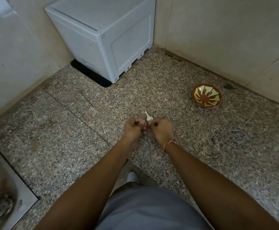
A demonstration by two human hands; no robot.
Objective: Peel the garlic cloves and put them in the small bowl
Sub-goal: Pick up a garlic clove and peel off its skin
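step: peeling just starting, no clove freed yet by the look of it. left hand and right hand sit close together, fingers curled, both pinching the garlic bulb between them above the surface. next: split a clove off, strip skin. small bowl well off to right hand's far side, looks empty.

Speckled polished stone counter, glossy bowl
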